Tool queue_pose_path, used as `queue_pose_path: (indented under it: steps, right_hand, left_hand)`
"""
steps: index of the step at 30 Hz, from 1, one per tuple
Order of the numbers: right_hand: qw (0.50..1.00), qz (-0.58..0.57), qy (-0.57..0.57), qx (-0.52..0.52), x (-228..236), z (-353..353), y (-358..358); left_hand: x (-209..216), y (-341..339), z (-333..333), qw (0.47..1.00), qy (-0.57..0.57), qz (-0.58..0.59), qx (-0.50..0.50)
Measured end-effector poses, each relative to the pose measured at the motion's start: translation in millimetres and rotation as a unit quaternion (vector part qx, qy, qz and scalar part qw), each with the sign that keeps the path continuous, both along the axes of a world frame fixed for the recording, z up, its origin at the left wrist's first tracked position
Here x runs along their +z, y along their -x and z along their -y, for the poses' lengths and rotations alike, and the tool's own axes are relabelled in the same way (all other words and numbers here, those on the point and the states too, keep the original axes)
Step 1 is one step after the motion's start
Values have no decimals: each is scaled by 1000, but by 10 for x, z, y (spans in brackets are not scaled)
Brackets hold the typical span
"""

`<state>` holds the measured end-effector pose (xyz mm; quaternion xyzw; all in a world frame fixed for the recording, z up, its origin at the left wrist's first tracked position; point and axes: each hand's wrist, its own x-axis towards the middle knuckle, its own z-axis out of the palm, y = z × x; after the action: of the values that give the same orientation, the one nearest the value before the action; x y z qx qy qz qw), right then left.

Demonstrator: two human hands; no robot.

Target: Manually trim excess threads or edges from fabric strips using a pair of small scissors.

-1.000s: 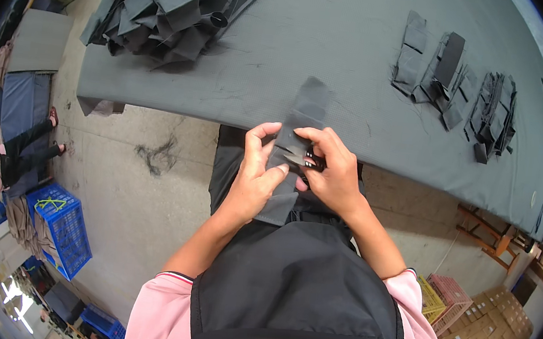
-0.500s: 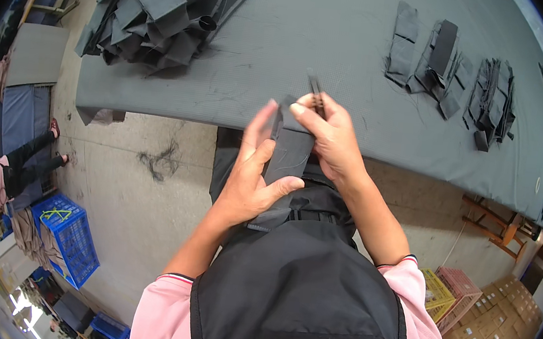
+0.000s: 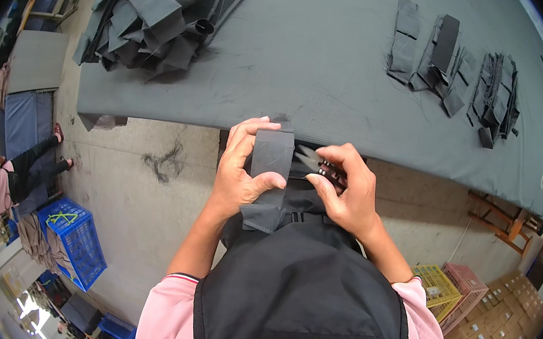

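My left hand point(image 3: 243, 170) grips a dark grey fabric strip point(image 3: 272, 153), thumb across its front and fingers behind its left edge. The strip's lower end point(image 3: 262, 217) hangs down against my black apron point(image 3: 305, 285). Just right of the strip, my right hand point(image 3: 349, 187) is closed around a pair of thread snips point(image 3: 325, 165). Their pointed blades angle up and left, close to the strip's right edge and apart from each other at the tips. Both hands are in front of the near edge of the table point(image 3: 333, 90).
A heap of grey fabric pieces point(image 3: 152, 15) covers the table's far left. Several strip bundles point(image 3: 439, 55) lie at the far right. Thread scraps point(image 3: 165, 161) and a blue crate point(image 3: 75, 238) are on the floor at left. Cartons point(image 3: 490, 325) stack at lower right.
My right hand has moved down and right with the snips, which now point up-left instead of up. The fabric strip now lies flatter toward view, with my left fingers behind it.
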<state>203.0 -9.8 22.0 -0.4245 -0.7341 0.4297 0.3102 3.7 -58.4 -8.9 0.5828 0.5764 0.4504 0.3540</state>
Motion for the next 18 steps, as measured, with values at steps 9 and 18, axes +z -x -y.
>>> queue_pose_path:
  steps: [9,18]
  right_hand:
    - [999,11,-37,21,-36,-82,-27]
    - [999,2,-42,10,-9,-51,-72]
  left_hand:
    - [57,-63,-12,1000,0,-21,-22]
    - [48,-70,-18,999,-32,-38,-18]
